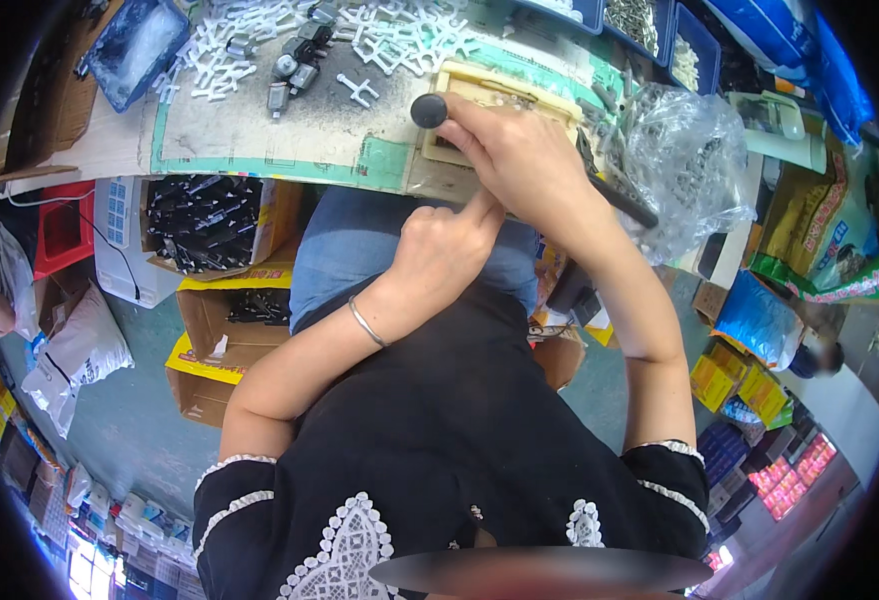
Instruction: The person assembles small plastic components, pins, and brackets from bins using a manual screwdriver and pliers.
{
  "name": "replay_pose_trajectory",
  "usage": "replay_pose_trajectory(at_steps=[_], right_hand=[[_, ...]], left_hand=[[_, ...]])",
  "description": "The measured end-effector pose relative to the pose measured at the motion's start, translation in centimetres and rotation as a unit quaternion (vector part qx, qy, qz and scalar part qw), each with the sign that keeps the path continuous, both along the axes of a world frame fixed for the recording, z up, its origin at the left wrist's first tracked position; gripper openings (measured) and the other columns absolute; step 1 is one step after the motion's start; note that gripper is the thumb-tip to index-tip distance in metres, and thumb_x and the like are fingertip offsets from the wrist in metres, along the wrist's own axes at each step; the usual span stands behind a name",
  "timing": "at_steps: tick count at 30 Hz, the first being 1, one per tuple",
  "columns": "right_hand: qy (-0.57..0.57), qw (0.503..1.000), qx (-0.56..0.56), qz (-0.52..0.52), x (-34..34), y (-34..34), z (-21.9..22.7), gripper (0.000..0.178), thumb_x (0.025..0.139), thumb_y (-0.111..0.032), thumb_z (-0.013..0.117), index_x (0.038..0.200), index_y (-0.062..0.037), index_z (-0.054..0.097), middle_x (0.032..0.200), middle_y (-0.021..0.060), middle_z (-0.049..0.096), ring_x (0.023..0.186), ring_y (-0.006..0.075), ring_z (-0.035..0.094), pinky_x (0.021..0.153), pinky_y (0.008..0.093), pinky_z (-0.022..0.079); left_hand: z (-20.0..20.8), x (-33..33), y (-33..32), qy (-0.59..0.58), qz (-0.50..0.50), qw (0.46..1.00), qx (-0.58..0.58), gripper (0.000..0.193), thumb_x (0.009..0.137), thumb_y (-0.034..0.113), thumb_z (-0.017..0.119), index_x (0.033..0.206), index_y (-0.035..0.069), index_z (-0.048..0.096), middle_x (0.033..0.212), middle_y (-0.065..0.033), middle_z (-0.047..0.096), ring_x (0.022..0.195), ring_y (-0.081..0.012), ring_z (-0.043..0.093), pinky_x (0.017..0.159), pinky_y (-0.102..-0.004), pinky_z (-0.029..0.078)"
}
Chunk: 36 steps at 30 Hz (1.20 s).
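Observation:
My right hand (531, 160) is closed around a dark handle with a round black end (428, 111). It is over a cream-coloured rectangular tray or fixture (456, 78) at the front of the table. Just below, at the table's edge, my left hand (442, 247) has curled fingers, and its fingertips go out of sight under the right hand. Whatever they pinch is hidden. A metal bangle (366, 320) circles my left wrist. Left of the tray lie small grey-and-black motors (299, 68), a single white branched plastic part (357, 90) and heaps of similar white parts (409, 35).
Clear plastic bag (684, 160) lies right of the tray, near a dark bar (626, 203). Blue bins (639, 22) with small parts line the back; another blue bin (137, 50) stands at left. Below the table, a carton holds black parts (202, 222).

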State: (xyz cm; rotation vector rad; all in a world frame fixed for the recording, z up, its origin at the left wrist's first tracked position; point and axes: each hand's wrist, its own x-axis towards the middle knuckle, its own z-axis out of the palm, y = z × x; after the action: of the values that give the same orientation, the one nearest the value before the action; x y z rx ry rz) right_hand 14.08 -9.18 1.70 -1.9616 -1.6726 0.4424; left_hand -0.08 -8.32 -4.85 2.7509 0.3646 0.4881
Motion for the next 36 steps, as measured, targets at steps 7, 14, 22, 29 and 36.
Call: replay_pose_trajectory(at_steps=[7, 14, 22, 29, 36], right_hand=[[0.091, 0.933, 0.091, -0.337, 3.8, -5.4, 3.5, 0.029, 0.095, -0.023, 0.047, 0.118, -0.0042, 0.047, 0.088, 0.0157, 0.064, 0.078, 0.0244, 0.062, 0.067, 0.0356, 0.046], [-0.112, 0.82, -0.008, -0.561, 18.4, -17.5, 0.4, 0.054, 0.094, -0.046, 0.045, 0.116, 0.004, 0.046, 0.099, 0.0222, 0.061, 0.095, 0.0335, 0.058, 0.084, 0.0386, 0.042], [-0.044, 0.909, 0.046, -0.412, 8.3, -12.9, 2.9, 0.015, 0.083, -0.014, 0.063, 0.086, 0.0, 0.059, 0.091, 0.0109, 0.058, 0.085, 0.0211, 0.056, 0.073, 0.0294, 0.043], [-0.085, 0.966, -0.136, -0.204, 3.2, -12.2, -1.4, 0.024, 0.068, -0.006, 0.063, 0.086, 0.0044, 0.051, 0.099, 0.018, 0.049, 0.093, 0.0343, 0.05, 0.081, 0.042, 0.044], [-0.192, 0.949, 0.111, -0.222, 2.9, -12.4, -6.4, 0.014, 0.066, -0.005, 0.063, 0.06, 0.002, 0.052, 0.088, 0.0145, 0.055, 0.082, 0.0312, 0.054, 0.071, 0.0387, 0.044]], left_hand=[[1.7, 0.4, 1.9, -0.024, -0.021, 0.988, -0.149, 0.015, 0.063, -0.004, 0.054, 0.076, 0.003, 0.052, 0.128, -0.0102, 0.054, 0.052, -0.0212, 0.058, 0.051, -0.0338, 0.048], [3.4, 2.6, 4.1, -0.106, -0.046, 0.975, -0.188, 0.029, 0.072, 0.002, 0.062, 0.101, 0.004, 0.06, 0.112, -0.0099, 0.058, 0.081, -0.0269, 0.061, 0.068, -0.0377, 0.048], [2.5, 4.2, 6.3, -0.082, -0.06, 0.989, -0.107, 0.032, 0.076, 0.01, 0.069, 0.104, 0.002, 0.055, 0.115, -0.0131, 0.057, 0.101, -0.0247, 0.055, 0.087, -0.0354, 0.042], [4.8, 4.2, 5.9, -0.155, 0.026, 0.667, -0.728, 0.027, 0.091, 0.014, 0.058, 0.112, -0.002, 0.053, 0.094, -0.0083, 0.063, 0.081, -0.0123, 0.06, 0.073, -0.0246, 0.048], [5.3, 3.1, 6.8, -0.127, 0.0, 0.579, -0.806, 0.038, 0.095, 0.022, 0.053, 0.127, 0.002, 0.051, 0.094, -0.0028, 0.061, 0.075, -0.0069, 0.056, 0.071, -0.0216, 0.046]])
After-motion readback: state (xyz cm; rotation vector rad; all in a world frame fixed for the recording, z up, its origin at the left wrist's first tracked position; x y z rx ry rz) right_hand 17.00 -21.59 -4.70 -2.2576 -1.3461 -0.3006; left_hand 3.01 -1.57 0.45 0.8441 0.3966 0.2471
